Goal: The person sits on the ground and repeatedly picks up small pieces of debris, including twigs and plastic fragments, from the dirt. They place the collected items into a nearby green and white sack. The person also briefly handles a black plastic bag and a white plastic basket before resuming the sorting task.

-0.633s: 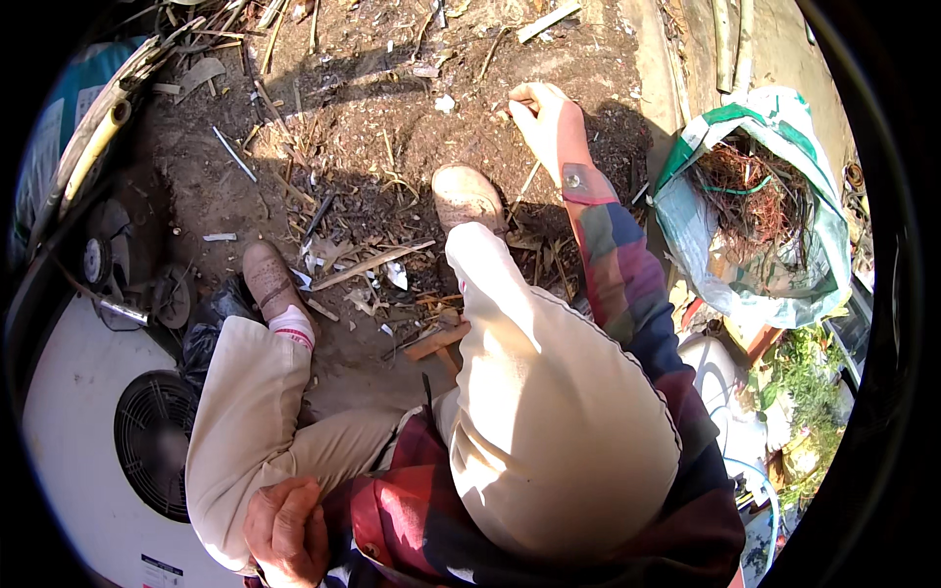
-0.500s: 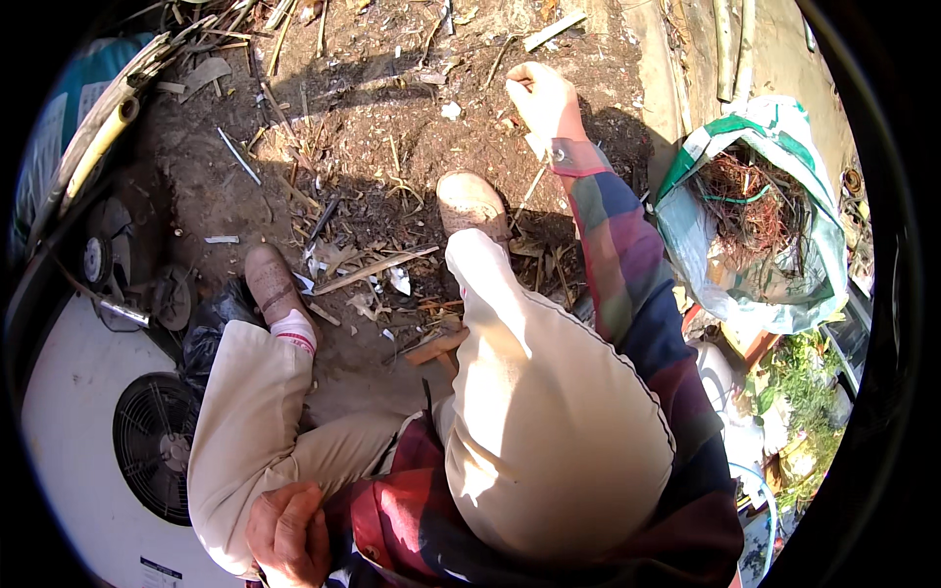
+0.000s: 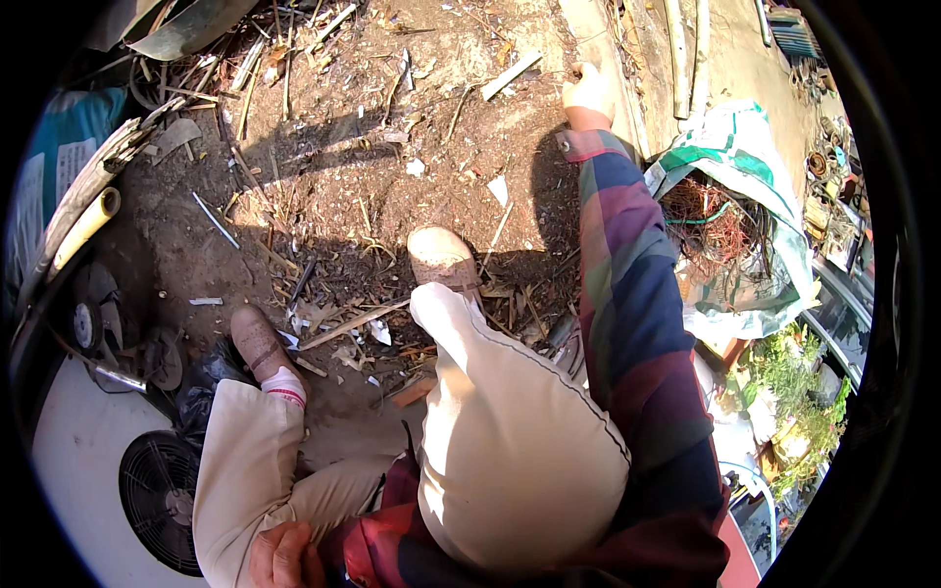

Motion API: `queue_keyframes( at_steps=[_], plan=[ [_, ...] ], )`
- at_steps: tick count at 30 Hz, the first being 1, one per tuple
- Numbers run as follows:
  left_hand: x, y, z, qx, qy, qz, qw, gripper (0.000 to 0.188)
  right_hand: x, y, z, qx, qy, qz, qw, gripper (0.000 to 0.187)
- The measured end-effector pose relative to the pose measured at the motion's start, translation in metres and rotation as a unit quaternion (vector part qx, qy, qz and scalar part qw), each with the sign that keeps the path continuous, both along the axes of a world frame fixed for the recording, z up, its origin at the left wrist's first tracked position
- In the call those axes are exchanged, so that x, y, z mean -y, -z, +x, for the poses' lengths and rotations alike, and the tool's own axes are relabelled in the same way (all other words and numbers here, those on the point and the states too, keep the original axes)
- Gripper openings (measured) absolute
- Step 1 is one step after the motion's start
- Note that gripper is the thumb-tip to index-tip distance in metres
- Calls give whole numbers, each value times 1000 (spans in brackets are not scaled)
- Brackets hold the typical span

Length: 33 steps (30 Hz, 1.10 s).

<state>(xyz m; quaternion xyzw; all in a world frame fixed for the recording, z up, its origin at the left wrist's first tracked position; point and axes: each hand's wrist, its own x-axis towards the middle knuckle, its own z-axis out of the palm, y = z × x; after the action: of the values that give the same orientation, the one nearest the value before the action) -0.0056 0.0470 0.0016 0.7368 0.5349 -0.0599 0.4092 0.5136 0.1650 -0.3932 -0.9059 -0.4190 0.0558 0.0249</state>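
The right hand (image 3: pixel 588 95) has reached farther forward and to the right, to the edge of the pale strip (image 3: pixel 596 34) of ground. Its plaid sleeve (image 3: pixel 627 225) now runs right beside the open bag (image 3: pixel 774 181). A white scrap (image 3: pixel 499 190), earlier partly under the wrist, lies uncovered. The view has shifted, bringing in a curved sheet (image 3: pixel 196 27) at upper left.

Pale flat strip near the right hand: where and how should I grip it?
Probably pinch the pale flat strip across its middle, coming from its right, where the right hand is: it lies long, narrow and uncovered on the soil.
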Motion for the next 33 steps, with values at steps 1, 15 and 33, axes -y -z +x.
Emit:
queue_keyframes(
  at_steps=[1, 15, 33],
  plan=[
    [-3, 1, 0, 0, -3, -4, 1000, 20, 0, 2, 14, 3, -35, -16, 999, 32],
    [-18, 3, 10, -43, 1, -37, 998, 21, -5, 34, 43, -27, -164, -86, 982, 25],
    [13, 1, -2, -2, -29, 6, 1000, 17, 22, -29, -27, -598, 237, 241, 727, 8]
  ],
)
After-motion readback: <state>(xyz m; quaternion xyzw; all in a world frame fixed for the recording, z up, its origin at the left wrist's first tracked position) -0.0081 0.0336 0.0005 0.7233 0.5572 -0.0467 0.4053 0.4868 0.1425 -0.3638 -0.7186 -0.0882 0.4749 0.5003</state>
